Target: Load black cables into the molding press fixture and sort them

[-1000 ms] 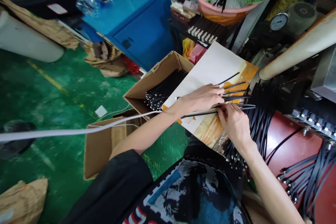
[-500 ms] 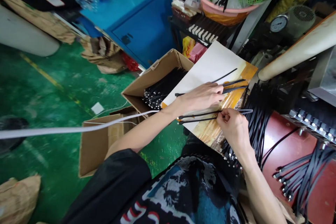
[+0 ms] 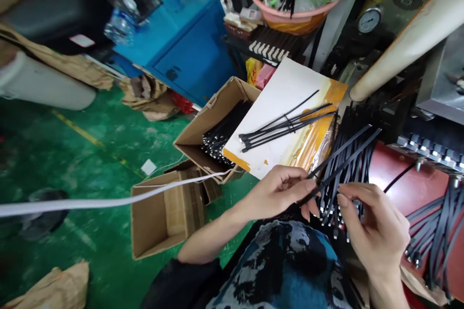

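My left hand [image 3: 281, 193] is closed on two flat black cables [image 3: 348, 163], whose far ends slant up to the right over a pile of similar cables. Just right of it, my right hand [image 3: 377, 227] has thumb and index finger pinched close together; whatever is between them is too small to make out. A sloping white board [image 3: 275, 87] lies beyond my left hand. On it rests a small group of black cables [image 3: 282, 128] with metal plug ends, a thin dark strip crossing its middle.
Left of the board stands a cardboard box [image 3: 195, 128] of black cables, with another cardboard box [image 3: 148, 222] below. A pile of black cables [image 3: 350, 154] hangs beside the red surface [image 3: 393, 166]. A pale pipe [image 3: 406, 38] slants across the right; a white strap [image 3: 145, 201] crosses the left.
Both hands have moved off the board toward me, the right one further right. The two cables are now in my left hand, raised over the pile. The group on the board is uncovered.
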`<action>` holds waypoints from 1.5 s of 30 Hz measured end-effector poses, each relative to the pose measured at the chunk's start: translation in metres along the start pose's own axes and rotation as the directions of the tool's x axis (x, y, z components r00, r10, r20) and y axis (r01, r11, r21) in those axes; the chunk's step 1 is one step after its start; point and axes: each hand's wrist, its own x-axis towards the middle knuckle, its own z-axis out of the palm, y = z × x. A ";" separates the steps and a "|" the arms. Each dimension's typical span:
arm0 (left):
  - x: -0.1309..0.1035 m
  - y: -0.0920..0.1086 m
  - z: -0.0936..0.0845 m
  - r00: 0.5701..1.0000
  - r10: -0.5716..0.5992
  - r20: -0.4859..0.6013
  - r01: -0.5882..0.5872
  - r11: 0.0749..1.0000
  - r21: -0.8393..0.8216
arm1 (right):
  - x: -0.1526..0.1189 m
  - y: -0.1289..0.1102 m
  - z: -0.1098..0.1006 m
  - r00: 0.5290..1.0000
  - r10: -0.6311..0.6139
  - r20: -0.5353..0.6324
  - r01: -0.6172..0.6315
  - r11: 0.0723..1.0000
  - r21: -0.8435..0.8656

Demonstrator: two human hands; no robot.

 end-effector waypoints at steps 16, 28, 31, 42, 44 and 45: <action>-0.014 -0.018 0.050 0.997 0.021 -0.073 -0.015 0.997 0.082 | -0.031 0.009 0.002 0.992 -0.080 -0.095 0.100 0.967 0.236; -0.015 -0.020 0.060 0.996 -0.032 -0.083 0.030 0.999 -0.018 | -0.030 0.015 0.007 0.989 -0.090 -0.119 0.119 0.958 0.260; -0.014 -0.022 0.060 0.994 -0.058 -0.097 0.055 0.998 -0.037 | -0.028 0.014 0.007 0.986 -0.113 -0.120 0.136 0.968 0.209; -0.013 -0.026 0.064 0.994 -0.072 -0.087 0.062 0.992 -0.112 | -0.035 0.017 0.004 0.996 0.006 -0.084 0.018 0.961 0.276; -0.013 -0.030 0.062 0.996 -0.082 -0.037 0.076 0.987 -0.145 | -0.038 0.018 0.003 0.988 0.155 -0.012 -0.135 0.893 0.430; -0.012 -0.032 0.061 0.997 -0.083 -0.002 0.082 0.982 -0.172 | -0.038 0.019 0.002 0.976 0.212 0.045 -0.205 0.833 0.514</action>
